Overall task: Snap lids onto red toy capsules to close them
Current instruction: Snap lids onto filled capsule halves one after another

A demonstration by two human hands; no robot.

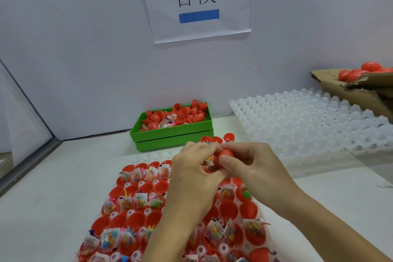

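Note:
My right hand [248, 166] pinches a red lid [225, 154] between thumb and fingers. It holds the lid against a red capsule half [207, 167] that my left hand [193, 168] grips; fingers hide most of that half. Both hands hover above a white tray [258, 205] whose cups hold several open red capsule halves [228, 209], many with small bagged toys [136, 175] inside. A green bin [172, 132] behind the tray holds several loose red lids [187, 112] and toy bags.
A stack of empty white cup trays [308, 121] lies at the right. A torn cardboard box [361, 89] with closed red capsules [361, 72] sits at the far right. A paper sign [197, 0] hangs on the back wall. A metal frame [27, 166] borders the left.

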